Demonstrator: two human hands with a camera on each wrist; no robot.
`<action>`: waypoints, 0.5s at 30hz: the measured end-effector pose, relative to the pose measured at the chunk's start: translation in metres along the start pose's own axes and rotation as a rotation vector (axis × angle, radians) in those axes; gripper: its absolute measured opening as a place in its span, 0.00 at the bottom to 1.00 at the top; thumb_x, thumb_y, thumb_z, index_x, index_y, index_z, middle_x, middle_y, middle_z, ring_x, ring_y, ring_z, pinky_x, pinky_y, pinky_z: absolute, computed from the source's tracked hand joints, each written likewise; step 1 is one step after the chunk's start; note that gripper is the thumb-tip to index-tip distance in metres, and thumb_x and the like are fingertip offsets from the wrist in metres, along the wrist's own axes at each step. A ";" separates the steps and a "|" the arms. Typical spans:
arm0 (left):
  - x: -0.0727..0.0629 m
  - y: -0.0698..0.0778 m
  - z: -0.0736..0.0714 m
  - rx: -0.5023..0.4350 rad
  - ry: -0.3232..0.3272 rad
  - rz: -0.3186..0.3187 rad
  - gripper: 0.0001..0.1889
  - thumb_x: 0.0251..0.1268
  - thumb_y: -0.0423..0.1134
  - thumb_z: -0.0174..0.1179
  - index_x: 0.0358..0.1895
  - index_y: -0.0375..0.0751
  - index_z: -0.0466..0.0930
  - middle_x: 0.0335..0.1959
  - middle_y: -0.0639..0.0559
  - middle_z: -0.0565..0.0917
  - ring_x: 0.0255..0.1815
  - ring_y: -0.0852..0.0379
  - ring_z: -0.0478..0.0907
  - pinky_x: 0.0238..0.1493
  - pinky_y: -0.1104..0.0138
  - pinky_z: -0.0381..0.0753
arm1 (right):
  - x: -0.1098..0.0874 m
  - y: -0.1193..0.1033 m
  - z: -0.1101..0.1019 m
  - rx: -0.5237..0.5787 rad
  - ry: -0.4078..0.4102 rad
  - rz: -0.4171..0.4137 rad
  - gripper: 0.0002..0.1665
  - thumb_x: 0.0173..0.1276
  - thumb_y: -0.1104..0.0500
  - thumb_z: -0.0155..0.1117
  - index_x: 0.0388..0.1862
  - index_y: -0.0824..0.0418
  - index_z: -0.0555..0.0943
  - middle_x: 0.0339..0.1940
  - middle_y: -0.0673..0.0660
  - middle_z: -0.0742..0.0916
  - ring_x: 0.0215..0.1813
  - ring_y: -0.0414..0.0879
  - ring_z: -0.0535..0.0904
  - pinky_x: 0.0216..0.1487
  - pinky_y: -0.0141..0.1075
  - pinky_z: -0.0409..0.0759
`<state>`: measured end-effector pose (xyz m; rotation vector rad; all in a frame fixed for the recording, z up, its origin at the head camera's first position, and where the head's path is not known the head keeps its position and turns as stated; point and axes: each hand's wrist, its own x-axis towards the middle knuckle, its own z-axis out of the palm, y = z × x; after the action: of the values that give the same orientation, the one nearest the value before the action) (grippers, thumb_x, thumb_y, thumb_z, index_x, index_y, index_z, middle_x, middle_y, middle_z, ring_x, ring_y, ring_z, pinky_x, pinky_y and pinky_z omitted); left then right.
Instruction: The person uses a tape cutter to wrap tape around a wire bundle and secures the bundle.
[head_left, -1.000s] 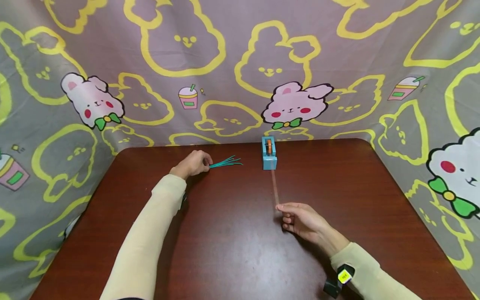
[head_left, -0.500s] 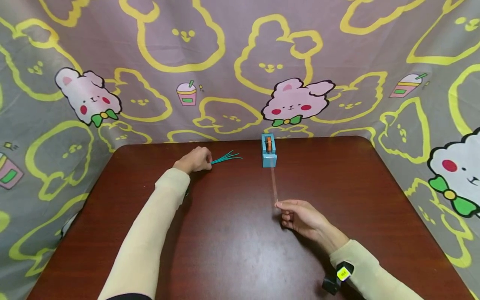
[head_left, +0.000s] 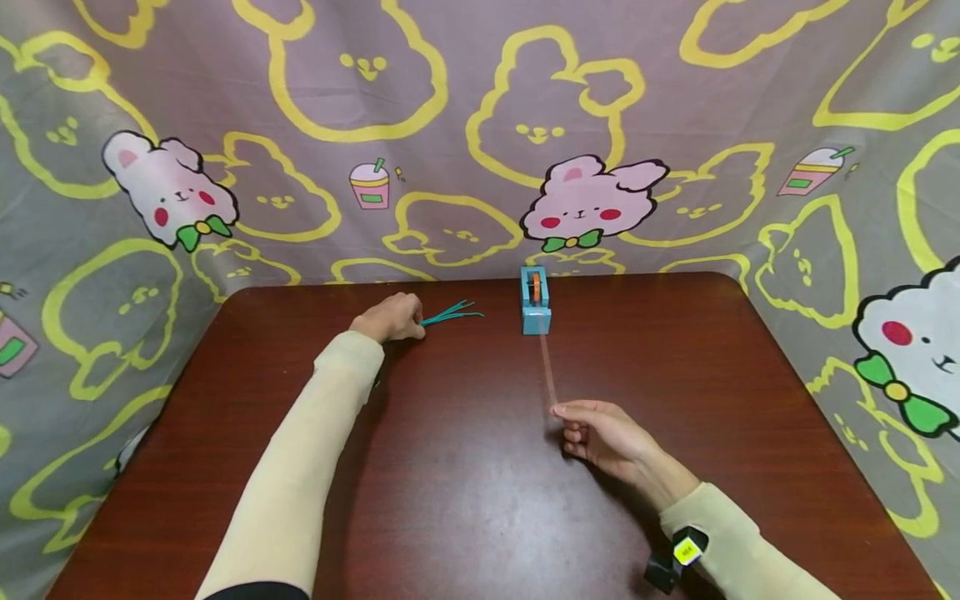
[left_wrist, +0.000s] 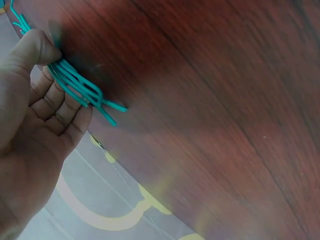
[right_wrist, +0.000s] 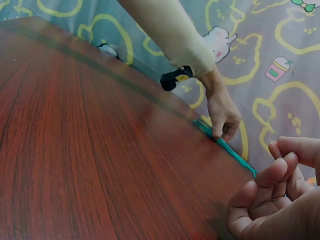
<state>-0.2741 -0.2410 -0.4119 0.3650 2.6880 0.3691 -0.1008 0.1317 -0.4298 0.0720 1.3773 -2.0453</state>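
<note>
My left hand (head_left: 393, 318) pinches a bundle of teal wires (left_wrist: 75, 82) between thumb and fingers, close over the table's far left part. In the head view the wires' loose ends fan out to the right of the hand. A blue tape dispenser (head_left: 536, 321) with an orange core stands at the back, right of the wires. From its front runs a strip of clear tape (head_left: 548, 367) toward me. My right hand (head_left: 611, 437) pinches the free end of that strip between thumb and forefinger, the other fingers curled beneath.
Everything is on a dark reddish-brown wooden table (head_left: 450, 467). A grey curtain (head_left: 450, 100) printed with yellow outlines and rabbits hangs along its back and sides. A black wrist camera (head_left: 675, 557) sits on the right sleeve.
The left hand has shifted slightly to the right with the wires still in its grip. The right hand and the stretched tape have stayed nearly still. The head view has tilted slightly.
</note>
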 end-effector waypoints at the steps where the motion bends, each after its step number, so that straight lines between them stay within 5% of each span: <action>1: 0.000 0.000 0.000 0.001 0.002 -0.002 0.11 0.67 0.37 0.64 0.49 0.36 0.84 0.48 0.44 0.84 0.42 0.51 0.79 0.45 0.57 0.79 | 0.000 0.000 0.000 -0.001 0.000 -0.003 0.09 0.75 0.62 0.61 0.38 0.59 0.87 0.30 0.48 0.82 0.29 0.41 0.70 0.37 0.35 0.73; 6: 0.001 0.001 -0.002 0.020 0.018 0.005 0.13 0.67 0.37 0.64 0.51 0.35 0.84 0.50 0.44 0.84 0.45 0.50 0.80 0.48 0.56 0.80 | 0.001 -0.001 0.002 -0.008 0.001 -0.014 0.10 0.76 0.62 0.60 0.37 0.57 0.88 0.30 0.47 0.82 0.29 0.41 0.70 0.37 0.35 0.73; 9: 0.002 0.000 -0.001 0.009 0.016 0.021 0.06 0.67 0.37 0.63 0.38 0.37 0.83 0.33 0.50 0.80 0.30 0.55 0.72 0.36 0.62 0.74 | 0.001 -0.001 0.002 -0.011 -0.005 -0.018 0.10 0.76 0.62 0.60 0.37 0.58 0.88 0.30 0.47 0.82 0.29 0.41 0.70 0.37 0.35 0.73; 11: 0.001 -0.001 -0.001 -0.005 0.006 0.028 0.10 0.67 0.36 0.62 0.27 0.41 0.77 0.22 0.54 0.70 0.23 0.58 0.62 0.29 0.64 0.65 | 0.001 -0.001 0.003 -0.008 -0.005 -0.018 0.10 0.76 0.62 0.60 0.38 0.58 0.88 0.30 0.47 0.82 0.29 0.41 0.70 0.37 0.35 0.73; 15: -0.003 -0.002 -0.002 -0.027 -0.013 0.037 0.18 0.67 0.36 0.61 0.19 0.46 0.66 0.17 0.56 0.58 0.20 0.60 0.51 0.27 0.64 0.56 | 0.001 -0.001 0.003 -0.002 -0.004 -0.010 0.10 0.76 0.62 0.60 0.38 0.58 0.88 0.30 0.48 0.81 0.29 0.41 0.70 0.37 0.35 0.73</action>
<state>-0.2728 -0.2442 -0.4103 0.4080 2.6639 0.4121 -0.1011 0.1287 -0.4285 0.0600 1.3801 -2.0509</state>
